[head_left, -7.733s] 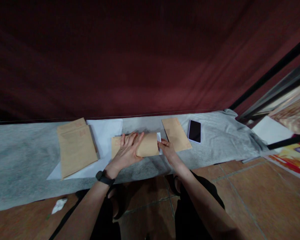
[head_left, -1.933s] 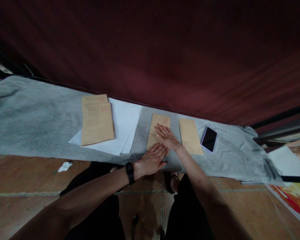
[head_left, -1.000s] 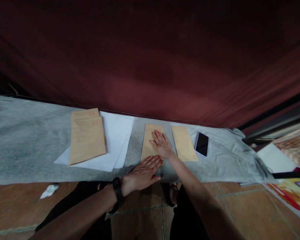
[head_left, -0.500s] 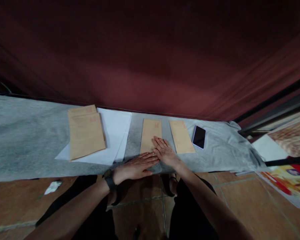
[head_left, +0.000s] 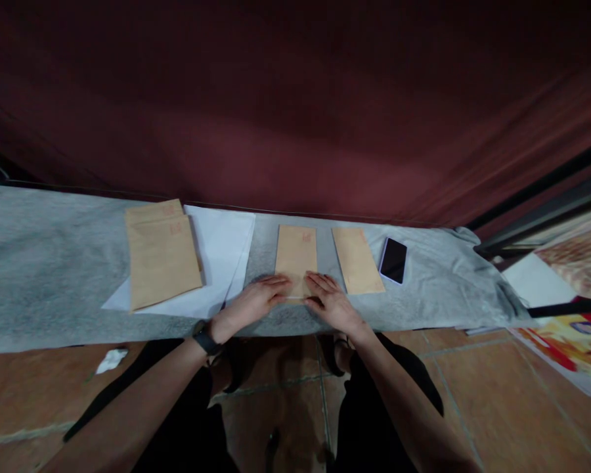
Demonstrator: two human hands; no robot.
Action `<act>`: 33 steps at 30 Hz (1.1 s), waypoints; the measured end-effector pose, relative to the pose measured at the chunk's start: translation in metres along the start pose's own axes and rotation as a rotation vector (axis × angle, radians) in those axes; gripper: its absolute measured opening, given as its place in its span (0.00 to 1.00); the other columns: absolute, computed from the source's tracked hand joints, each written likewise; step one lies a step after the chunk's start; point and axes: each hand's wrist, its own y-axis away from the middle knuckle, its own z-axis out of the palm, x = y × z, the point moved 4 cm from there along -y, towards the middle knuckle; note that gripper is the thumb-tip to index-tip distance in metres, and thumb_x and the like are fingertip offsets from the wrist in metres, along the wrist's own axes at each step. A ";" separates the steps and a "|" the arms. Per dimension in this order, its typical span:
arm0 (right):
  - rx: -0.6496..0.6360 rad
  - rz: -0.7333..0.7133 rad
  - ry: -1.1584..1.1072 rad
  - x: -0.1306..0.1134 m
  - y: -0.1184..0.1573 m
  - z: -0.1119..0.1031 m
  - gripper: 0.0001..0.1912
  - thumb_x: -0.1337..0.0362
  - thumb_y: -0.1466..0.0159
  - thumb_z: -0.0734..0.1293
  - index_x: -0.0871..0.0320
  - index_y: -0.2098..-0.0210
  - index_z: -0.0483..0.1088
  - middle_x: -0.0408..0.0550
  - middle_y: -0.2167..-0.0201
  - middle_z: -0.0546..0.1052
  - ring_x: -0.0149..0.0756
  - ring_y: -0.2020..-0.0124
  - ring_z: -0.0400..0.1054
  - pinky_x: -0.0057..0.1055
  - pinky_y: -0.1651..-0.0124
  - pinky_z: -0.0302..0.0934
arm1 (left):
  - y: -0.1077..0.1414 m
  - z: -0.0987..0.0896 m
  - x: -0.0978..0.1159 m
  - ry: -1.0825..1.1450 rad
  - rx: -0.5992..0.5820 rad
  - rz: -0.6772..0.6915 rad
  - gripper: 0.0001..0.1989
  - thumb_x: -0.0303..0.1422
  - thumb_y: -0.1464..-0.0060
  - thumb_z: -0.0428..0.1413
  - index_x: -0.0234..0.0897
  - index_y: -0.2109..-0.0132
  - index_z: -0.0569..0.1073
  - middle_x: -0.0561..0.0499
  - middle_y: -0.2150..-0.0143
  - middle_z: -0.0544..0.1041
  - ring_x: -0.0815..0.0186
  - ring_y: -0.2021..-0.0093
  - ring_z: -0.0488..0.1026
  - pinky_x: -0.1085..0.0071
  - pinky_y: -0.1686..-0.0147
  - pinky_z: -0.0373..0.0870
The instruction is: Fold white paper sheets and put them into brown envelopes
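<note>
A brown paper envelope [head_left: 296, 253] with a small red print near its top right lies upright before me on the grey cloth. My left hand [head_left: 256, 299] has its fingers and thumb closed at the envelope's lower left edge. At the lower right edge, my right hand [head_left: 332, 302] grips in the same way, fingers on top and thumb below. Between the hands a thin pale strip runs along the bottom edge; what it is I cannot tell. Just right of that lies another brown envelope [head_left: 358, 261], slightly slanted, touched by neither hand.
Several brown envelopes [head_left: 163, 263] overlap white paper sheets [head_left: 221, 246] on the left. A phone [head_left: 393, 261] lies at the right on the grey cloth [head_left: 438, 282]. Behind rises a dark red panel [head_left: 295, 164]. Below are floor tiles [head_left: 270, 420] and a crumpled white scrap [head_left: 111, 360].
My hands have moved apart from lying flat together on the envelope's lower part to its two lower edges, fingers now bent. The whole view has shifted slightly.
</note>
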 end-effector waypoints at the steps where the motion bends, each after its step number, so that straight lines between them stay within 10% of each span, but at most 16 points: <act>1: 0.000 0.004 0.008 -0.001 -0.001 0.000 0.30 0.57 0.29 0.63 0.57 0.30 0.57 0.54 0.31 0.62 0.44 0.30 0.55 0.49 0.29 0.50 | -0.001 0.000 0.000 -0.016 -0.007 0.003 0.18 0.33 0.33 0.50 0.41 0.39 0.72 0.47 0.38 0.74 0.61 0.36 0.68 0.58 0.35 0.65; 22: -0.016 -0.036 0.040 -0.009 0.004 0.001 0.33 0.55 0.29 0.63 0.60 0.30 0.55 0.58 0.29 0.57 0.46 0.28 0.51 0.48 0.28 0.51 | -0.001 -0.005 0.013 -0.171 -0.137 0.028 0.18 0.33 0.31 0.46 0.40 0.39 0.72 0.45 0.35 0.71 0.61 0.34 0.65 0.59 0.33 0.59; 33: 0.017 -0.052 0.027 -0.009 0.002 0.002 0.29 0.59 0.29 0.62 0.60 0.31 0.58 0.57 0.31 0.62 0.44 0.30 0.55 0.47 0.29 0.54 | 0.005 0.015 0.014 -0.231 -0.141 0.037 0.30 0.45 0.31 0.46 0.38 0.28 0.55 0.43 0.26 0.54 0.60 0.26 0.48 0.60 0.29 0.48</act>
